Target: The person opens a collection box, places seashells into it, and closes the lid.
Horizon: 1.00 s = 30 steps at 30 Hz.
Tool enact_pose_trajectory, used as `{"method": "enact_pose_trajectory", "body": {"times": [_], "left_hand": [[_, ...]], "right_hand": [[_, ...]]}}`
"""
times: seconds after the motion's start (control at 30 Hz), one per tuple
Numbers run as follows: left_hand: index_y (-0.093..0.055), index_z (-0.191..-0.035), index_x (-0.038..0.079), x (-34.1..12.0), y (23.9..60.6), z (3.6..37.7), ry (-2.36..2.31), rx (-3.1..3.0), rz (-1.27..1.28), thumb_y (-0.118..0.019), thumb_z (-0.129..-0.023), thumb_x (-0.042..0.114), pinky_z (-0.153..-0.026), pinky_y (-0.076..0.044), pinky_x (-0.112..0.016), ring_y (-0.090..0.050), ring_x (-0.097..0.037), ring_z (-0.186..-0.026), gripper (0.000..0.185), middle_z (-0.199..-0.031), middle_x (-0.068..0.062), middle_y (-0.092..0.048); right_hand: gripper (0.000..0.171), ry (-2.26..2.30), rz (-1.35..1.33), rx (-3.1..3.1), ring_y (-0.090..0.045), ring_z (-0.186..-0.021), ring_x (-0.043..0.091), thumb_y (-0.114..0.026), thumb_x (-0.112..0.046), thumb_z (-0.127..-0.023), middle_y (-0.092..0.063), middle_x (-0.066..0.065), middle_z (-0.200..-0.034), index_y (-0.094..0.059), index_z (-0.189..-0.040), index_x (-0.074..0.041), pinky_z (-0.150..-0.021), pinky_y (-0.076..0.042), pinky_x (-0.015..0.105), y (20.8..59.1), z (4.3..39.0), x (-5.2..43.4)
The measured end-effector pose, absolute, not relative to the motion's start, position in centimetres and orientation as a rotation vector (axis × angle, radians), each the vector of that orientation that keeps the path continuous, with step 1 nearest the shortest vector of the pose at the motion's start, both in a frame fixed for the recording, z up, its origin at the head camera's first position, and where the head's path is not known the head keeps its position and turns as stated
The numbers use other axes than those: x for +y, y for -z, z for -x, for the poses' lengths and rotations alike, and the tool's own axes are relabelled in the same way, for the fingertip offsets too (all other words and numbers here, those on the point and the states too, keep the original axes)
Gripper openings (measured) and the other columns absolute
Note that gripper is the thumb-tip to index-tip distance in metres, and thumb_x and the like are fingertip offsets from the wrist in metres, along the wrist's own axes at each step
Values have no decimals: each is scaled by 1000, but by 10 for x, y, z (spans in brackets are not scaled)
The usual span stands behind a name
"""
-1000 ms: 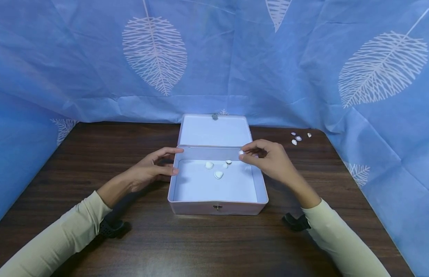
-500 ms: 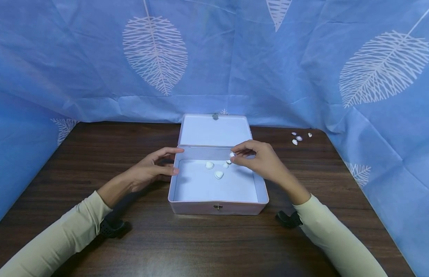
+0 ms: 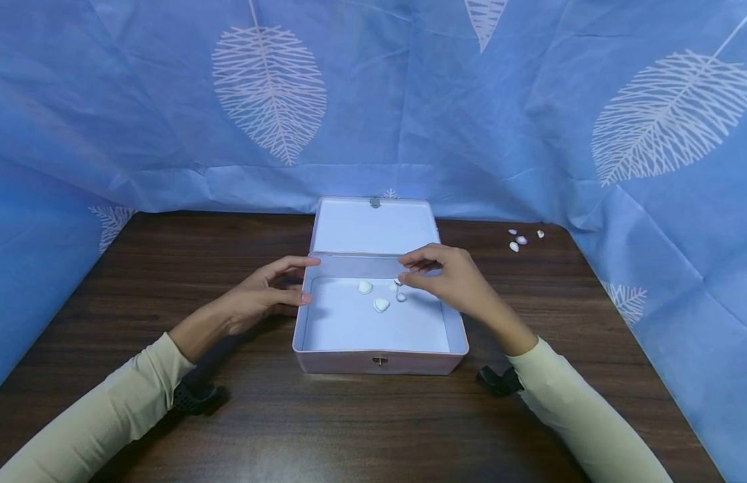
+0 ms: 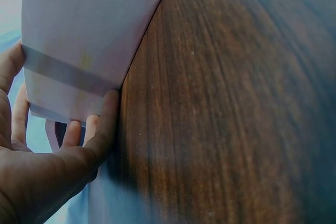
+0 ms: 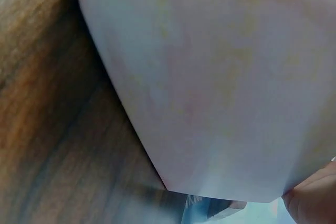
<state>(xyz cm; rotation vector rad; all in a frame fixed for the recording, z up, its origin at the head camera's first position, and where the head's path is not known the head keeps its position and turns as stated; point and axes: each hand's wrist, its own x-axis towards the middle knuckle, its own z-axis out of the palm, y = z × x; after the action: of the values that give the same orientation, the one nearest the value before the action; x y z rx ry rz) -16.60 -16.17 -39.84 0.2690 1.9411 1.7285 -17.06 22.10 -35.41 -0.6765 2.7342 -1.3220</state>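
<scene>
Seashells (image 3: 381, 304), small, white and rounded, lie on the pale inner floor of your rectangular pinkish-lavender box (image 3: 340, 363), mostly toward its back half. You can make out five of them, the rearmost partly covered by the thumb of your right hand (image 3: 442, 275). That hand hangs over the right rear part of the box, its grip slightly parted, with a gap showing between thumb and index fingertip; one seashell lies just below the thumb as you look down.

Your left hand (image 3: 266, 294) rests against the box's left side, its grip spread: index finger and thumb reach the rim well apart, and your left wrist camera shows another finger touching the outer wall low down, near the bench. From your right wrist camera, the box's outer wall fills most of the view, with only a bit of your hand at the lower right corner.

Behind, the flat white-lined lid (image 3: 375, 228) is tipped back, and a small metal latch (image 3: 379, 361) sits on the front wall. On your dark brown wood-grained bench (image 3: 301, 429), four more small pale seashells (image 3: 521, 239) form a loose group near the far right corner. Blue cloth printed with white leaves (image 3: 446, 121) hangs behind the bench.
</scene>
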Motion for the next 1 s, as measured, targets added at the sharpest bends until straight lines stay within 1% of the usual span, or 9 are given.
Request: {"method": "enact_pose_trajectory", "body": {"times": [0.13, 0.2, 0.3, 0.43, 0.63, 0.73, 1.0], "left_hand": [[-47, -172, 19, -162, 397, 166, -1727, 1941, -260, -84, -102, 14, -113, -59, -45, -47, -46, -155, 80, -179, -16, -30], [-47, -172, 19, -162, 397, 166, -1727, 1942, -258, -84, -102, 14, -112, -59, -44, -48, -45, -154, 79, -179, -16, -30], [-48, -171, 19, -162, 397, 166, -1725, 1948, -263, -85, -101, 14, -111, -59, -43, -49, -44, -152, 79, -180, -16, -30], [-47, -171, 19, -162, 398, 166, -1726, 1946, -267, -85, -101, 15, -113, -58, -44, -48, -45, -154, 80, -180, -16, -29], [-47, -172, 18, -162, 397, 166, -1726, 1945, -265, -84, -101, 15, -113, -58, -45, -47, -46, -156, 80, -180, -16, -29], [-47, -172, 18, -163, 397, 165, -1727, 1943, -259, -84, -101, 15, -114, -57, -45, -45, -47, -157, 80, -181, -15, -28], [-45, -173, 18, -162, 398, 165, -1742, 1922, -281, -84, -102, 14, -112, -58, -42, -45, -47, -158, 81, -182, -15, -27]], "right_hand": [[33, 1318, 645, 2750, -76, -107, 22, -87, -23, -101, -83, 13, -123, -84, -130, -8, -99, -63, 49, 352, 168, 224], [32, 1319, 624, 2763, -76, -106, 21, -88, -25, -101, -83, 12, -121, -85, -129, -10, -98, -63, 46, 350, 167, 226], [31, 1324, 601, 2790, -75, -104, 20, -88, -27, -100, -83, 8, -118, -86, -127, -13, -92, -62, 36, 348, 165, 232], [27, 1345, 591, 2818, -74, -100, 18, -87, -28, -101, -82, 4, -113, -87, -125, -14, -84, -59, 25, 346, 162, 242], [22, 1390, 595, 2851, -73, -97, 11, -86, -24, -102, -82, 4, -110, -87, -123, -14, -82, -60, 21, 346, 158, 255], [22, 1403, 582, 2857, -74, -97, 10, -86, -23, -103, -82, 5, -111, -86, -122, -14, -81, -61, 21, 346, 155, 261], [27, 1409, 517, 2851, -74, -101, 10, -85, -22, -104, -83, 10, -117, -85, -124, -5, -86, -61, 17, 345, 148, 272]]}}
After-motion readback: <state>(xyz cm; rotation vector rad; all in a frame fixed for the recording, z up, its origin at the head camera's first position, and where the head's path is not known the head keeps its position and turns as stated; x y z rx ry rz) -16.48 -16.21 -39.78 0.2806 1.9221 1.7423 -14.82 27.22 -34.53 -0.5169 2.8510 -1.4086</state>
